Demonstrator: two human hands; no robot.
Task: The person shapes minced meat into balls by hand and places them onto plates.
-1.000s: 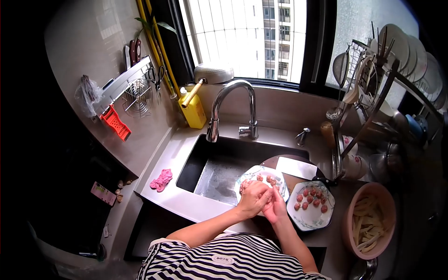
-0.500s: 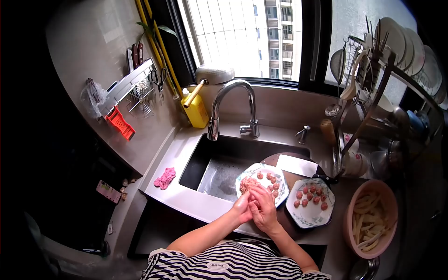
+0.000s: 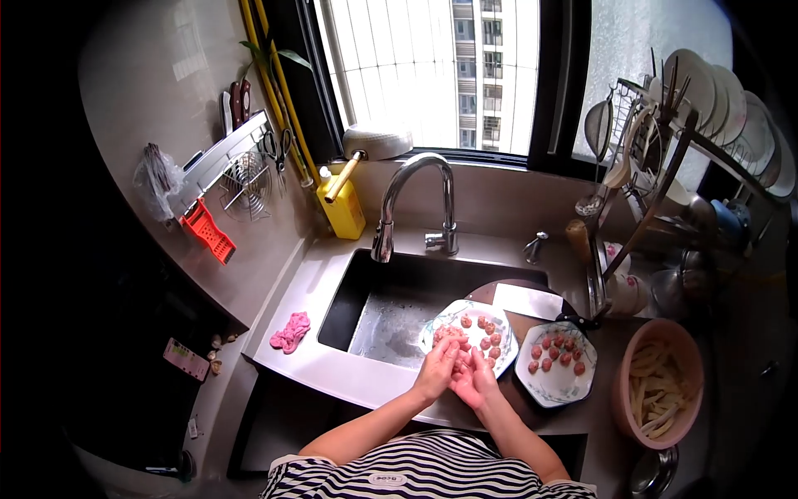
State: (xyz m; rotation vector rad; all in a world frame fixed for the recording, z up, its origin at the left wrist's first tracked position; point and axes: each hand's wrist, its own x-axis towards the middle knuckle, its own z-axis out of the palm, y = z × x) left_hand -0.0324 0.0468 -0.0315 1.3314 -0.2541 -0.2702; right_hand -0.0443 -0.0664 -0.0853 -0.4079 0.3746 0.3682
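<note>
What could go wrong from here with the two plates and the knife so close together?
The plate by the right hand and left hand reaches over the sink, so a bump might send meatballs in. The knife lies behind the other plate, its handle close to the rim; a careless reach there could knock it. The balls sit close together on both plates, so some may stick.

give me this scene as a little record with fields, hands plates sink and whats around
hands: left hand and right hand close together at left plate; contents unclear
left plate: ground meat, small meatballs
right plate: more meatballs
beside plates: broad knife, black handle
far right: pink basin, pale strips
sink: dark, curved faucet behind
sink's left: pink cloth
</note>
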